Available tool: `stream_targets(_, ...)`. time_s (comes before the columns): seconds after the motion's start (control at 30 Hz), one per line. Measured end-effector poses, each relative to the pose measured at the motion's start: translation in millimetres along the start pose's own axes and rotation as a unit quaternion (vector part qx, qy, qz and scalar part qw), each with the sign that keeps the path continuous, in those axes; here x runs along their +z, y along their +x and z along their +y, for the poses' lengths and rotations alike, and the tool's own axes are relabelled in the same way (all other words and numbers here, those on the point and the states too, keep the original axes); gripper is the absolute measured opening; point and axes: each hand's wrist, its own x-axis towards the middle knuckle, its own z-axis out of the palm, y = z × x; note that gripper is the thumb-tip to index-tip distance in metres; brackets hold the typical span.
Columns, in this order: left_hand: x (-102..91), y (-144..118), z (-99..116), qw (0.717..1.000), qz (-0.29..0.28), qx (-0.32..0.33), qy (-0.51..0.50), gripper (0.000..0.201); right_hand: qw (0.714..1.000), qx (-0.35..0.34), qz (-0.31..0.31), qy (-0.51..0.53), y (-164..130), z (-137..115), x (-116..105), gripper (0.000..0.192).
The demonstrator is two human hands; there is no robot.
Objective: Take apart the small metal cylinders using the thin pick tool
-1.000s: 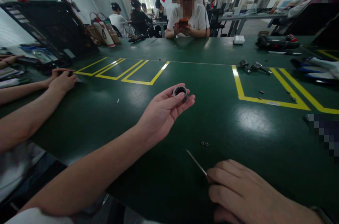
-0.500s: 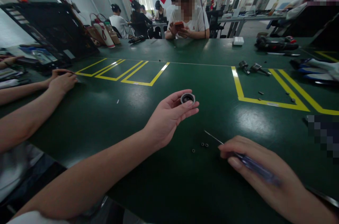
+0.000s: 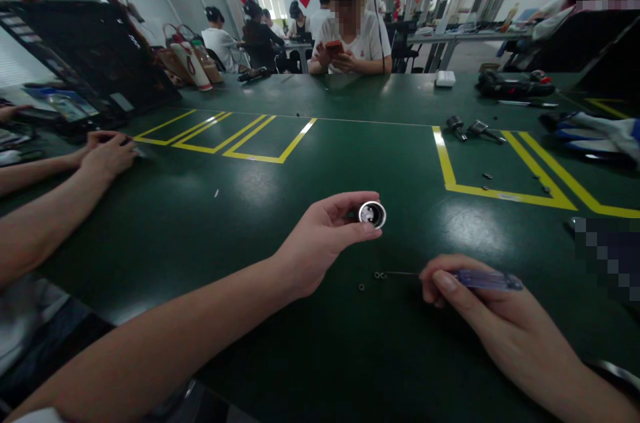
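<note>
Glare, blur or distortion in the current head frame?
Head view, near: glare patches on the green tabletop, shiny rim on the hollow metal cylinder in the left hand. Head view, edges: stretched, pixelated blocks at right. Head view, far: soft detail.

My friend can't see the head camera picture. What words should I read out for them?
A left hand holds a round metal part above a green table; the right hand holds a thin purple-handled tool. Three small rings lie near the tool's tip.

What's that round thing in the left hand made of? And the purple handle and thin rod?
Round thing: probably polished metal, with a bright silvery gleam. Purple handle: likely smooth plastic, since it looks see-through. Thin rod: perhaps plain metal, greyish and straight; too fine to be sure.
</note>
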Motion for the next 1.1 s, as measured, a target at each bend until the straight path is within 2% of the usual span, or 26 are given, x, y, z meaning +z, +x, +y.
stream_targets(0.23,2.0,-1.6,-0.3,1.000,-0.011,-0.011,0.004,0.036,1.000,0.004,-0.005,-0.017,0.2,0.0,-2.1,0.027)
stream_targets(0.53,2.3,-1.3,-0.9,1.000,-0.003,-0.011,0.012,0.036,0.999,-0.003,0.030,-0.012,-3.6,0.0,-1.9,0.026)
stream_targets(0.7,2.4,-1.1,-2.4,1.000,-0.001,-0.008,0.018,0.036,1.000,-0.028,-0.007,0.006,-4.4,-0.9,0.3,0.019)
stream_targets(0.93,0.8,-0.3,-5.3,0.999,-0.008,-0.007,0.033,0.036,0.997,-0.050,0.012,-0.064,-13.6,-6.1,-2.4,0.018)
stream_targets(1.0,0.4,-0.8,-6.0,0.999,-0.012,-0.011,0.038,0.036,0.996,-0.032,0.030,-0.072,-13.9,-7.3,-3.7,0.023)
stream_targets(1.1,0.0,-2.5,-6.1,0.998,-0.024,-0.022,0.046,0.036,0.995,0.051,0.064,-0.048,-8.7,-0.6,-6.3,0.034)
